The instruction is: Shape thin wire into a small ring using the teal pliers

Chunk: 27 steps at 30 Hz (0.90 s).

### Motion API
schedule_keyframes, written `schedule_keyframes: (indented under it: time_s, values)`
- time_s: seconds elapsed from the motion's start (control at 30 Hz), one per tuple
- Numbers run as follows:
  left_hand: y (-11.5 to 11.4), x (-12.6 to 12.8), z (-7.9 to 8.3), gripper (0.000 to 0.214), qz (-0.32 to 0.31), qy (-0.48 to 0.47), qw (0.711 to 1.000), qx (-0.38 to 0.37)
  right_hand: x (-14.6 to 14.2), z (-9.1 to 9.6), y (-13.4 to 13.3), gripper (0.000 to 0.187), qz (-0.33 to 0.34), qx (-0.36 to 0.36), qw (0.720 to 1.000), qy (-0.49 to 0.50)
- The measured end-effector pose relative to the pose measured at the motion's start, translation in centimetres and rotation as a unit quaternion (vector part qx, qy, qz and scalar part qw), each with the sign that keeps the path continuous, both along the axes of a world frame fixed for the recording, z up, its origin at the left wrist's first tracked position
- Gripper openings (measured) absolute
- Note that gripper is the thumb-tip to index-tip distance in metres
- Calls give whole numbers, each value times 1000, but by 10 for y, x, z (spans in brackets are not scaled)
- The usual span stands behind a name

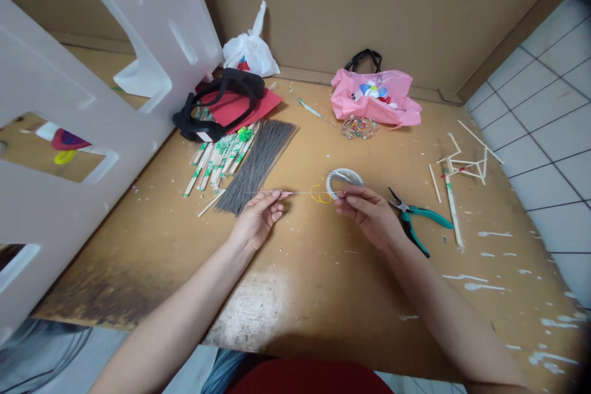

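A thin straight wire (301, 192) runs level between my two hands above the table. My left hand (259, 214) pinches one end of it, with a small pink piece showing at the fingertips. My right hand (367, 208) pinches the other end between thumb and fingers. Beyond my right fingertips a white ring (330, 186) lies flat, with short grey wires across it. Yellow loops (320, 195) like rubber bands rest beside the ring. Pliers (409, 209) with green handles lie open to the right of my right hand.
A bundle of grey wires (258, 160) and wrapped chopsticks (226, 157) lie left, below a black headset (221, 101). A pink bag (344, 89), a beaded wire piece (360, 128) and a white bag (249, 52) sit behind. Stick frames (464, 169) lie right; a white plastic panel (152, 12) stands left.
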<state>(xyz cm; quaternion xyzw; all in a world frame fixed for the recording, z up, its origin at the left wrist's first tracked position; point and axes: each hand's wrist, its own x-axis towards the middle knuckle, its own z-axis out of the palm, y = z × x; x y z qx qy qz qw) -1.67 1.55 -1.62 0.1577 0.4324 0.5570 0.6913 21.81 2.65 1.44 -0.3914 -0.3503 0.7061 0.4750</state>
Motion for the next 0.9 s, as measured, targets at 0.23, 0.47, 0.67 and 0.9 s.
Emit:
schedule_keyframes:
  time_s: [0.23,0.47,0.67,0.9]
  values:
    - [-1,2,-1,8,-31,-56,998,-21,-3,9,-5,15,-10,36,999,-10]
    - [-3,6,5,10,-53,-102,992,-58,-3,15,-10,15,-20,54,998,-32]
    - [-4,6,5,10,-54,-105,991,-67,-3,15,-11,16,-20,62,998,-24]
    - [-5,6,7,9,-60,-111,991,-53,-1,15,-8,18,-33,53,998,5]
